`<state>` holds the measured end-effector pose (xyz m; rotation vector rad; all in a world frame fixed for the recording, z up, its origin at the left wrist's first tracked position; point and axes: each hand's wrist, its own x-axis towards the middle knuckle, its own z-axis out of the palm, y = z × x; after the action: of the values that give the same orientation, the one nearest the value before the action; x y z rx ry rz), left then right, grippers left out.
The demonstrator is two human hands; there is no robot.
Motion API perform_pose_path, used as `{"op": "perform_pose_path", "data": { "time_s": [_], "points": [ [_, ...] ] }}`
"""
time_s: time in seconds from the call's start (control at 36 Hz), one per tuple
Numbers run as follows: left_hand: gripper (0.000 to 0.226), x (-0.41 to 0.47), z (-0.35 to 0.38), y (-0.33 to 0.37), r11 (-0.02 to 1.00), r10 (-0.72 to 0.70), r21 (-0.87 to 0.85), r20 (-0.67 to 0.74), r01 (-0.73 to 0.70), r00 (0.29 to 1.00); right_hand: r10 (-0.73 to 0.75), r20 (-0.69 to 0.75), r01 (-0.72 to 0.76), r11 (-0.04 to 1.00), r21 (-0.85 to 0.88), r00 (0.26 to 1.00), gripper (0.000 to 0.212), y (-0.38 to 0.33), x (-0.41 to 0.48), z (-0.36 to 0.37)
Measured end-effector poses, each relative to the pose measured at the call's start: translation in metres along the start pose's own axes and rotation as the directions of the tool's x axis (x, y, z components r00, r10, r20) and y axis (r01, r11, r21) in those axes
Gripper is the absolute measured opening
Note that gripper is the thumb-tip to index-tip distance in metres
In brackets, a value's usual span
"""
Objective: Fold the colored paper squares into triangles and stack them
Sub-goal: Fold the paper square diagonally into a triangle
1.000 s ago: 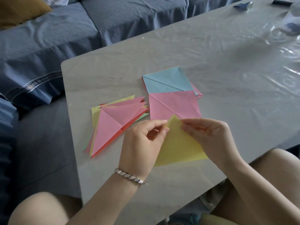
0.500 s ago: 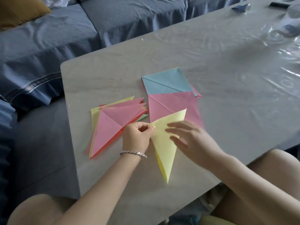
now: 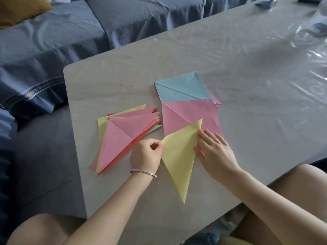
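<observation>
A yellow paper triangle (image 3: pixel 178 158) lies folded on the grey table (image 3: pixel 247 85), its long point toward me. My left hand (image 3: pixel 146 155) pinches its left corner between thumb and fingers. Flat fingers of my right hand (image 3: pixel 214 151) press the triangle's right edge. Left of it sits a fanned stack of folded triangles (image 3: pixel 122 135), pink on top with yellow, red and green beneath. Behind the yellow piece lie an unfolded pink square (image 3: pixel 187 115) and a blue square (image 3: pixel 184 89) over other sheets.
A blue sofa (image 3: pixel 70 32) runs along the table's far and left sides, with a mustard cushion (image 3: pixel 19 9) at the top left. Clear plastic and small dark items (image 3: pixel 309 30) lie at the far right of the table. My knees flank the near edge.
The yellow sheet was held up in both hands; it now lies on the table as a triangle. My right hand has flattened onto its edge and slid outward, while the left keeps pinching the corner.
</observation>
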<state>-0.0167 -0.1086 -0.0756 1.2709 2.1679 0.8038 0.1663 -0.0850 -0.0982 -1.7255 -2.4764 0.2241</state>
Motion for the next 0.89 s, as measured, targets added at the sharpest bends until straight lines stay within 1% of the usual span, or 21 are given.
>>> {"op": "perform_pose_path", "data": {
  "time_s": [0.08,0.14,0.22,0.28,0.39,0.5,0.61,0.72,0.81,0.89],
  "points": [
    [0.01,0.0,0.0,0.0,1.0,-0.013,-0.006,0.008,0.013,1.0,0.04,-0.006,-0.04,0.998,0.039,0.999,0.048,0.006,0.016,-0.001],
    [0.01,0.001,0.0,-0.001,1.0,-0.013,-0.016,0.009,0.013,1.0,0.041,-0.014,-0.04,0.998,0.044,0.999,0.045,0.007,0.025,-0.006],
    [0.009,0.001,0.0,-0.001,1.0,-0.007,-0.03,0.013,0.007,1.0,0.013,0.01,-0.013,1.0,0.017,1.0,0.053,0.013,0.034,-0.009],
    [0.009,0.001,-0.001,-0.001,0.999,-0.009,-0.034,0.015,0.009,1.0,0.04,0.037,-0.041,0.998,0.039,0.998,0.058,0.016,0.038,-0.01],
    [0.009,0.001,-0.001,-0.002,0.999,-0.018,-0.028,0.009,0.018,1.0,0.046,0.148,-0.051,0.998,0.031,0.988,0.077,0.017,0.034,-0.008],
    [0.009,0.001,0.0,-0.002,0.999,-0.022,-0.023,0.005,0.022,1.0,0.028,0.175,-0.04,0.997,0.065,0.984,0.095,0.014,0.019,-0.008],
    [0.009,0.001,0.0,-0.003,1.0,-0.018,-0.02,0.002,0.018,1.0,-0.038,0.225,0.029,0.999,0.041,0.974,0.112,0.006,0.002,-0.008],
    [0.009,0.001,0.0,-0.004,1.0,-0.012,-0.01,-0.002,0.012,1.0,-0.083,0.285,0.08,0.997,0.024,0.955,0.136,-0.004,-0.01,-0.004],
    [0.009,0.001,0.001,-0.004,1.0,-0.01,-0.008,-0.006,0.01,1.0,-0.133,0.336,0.13,0.991,0.032,0.932,0.14,-0.012,-0.02,-0.004],
    [0.01,0.001,0.002,-0.004,1.0,-0.007,-0.004,-0.009,0.007,1.0,-0.2,0.352,0.205,0.978,0.025,0.914,0.141,-0.023,-0.032,-0.005]
  ]
}}
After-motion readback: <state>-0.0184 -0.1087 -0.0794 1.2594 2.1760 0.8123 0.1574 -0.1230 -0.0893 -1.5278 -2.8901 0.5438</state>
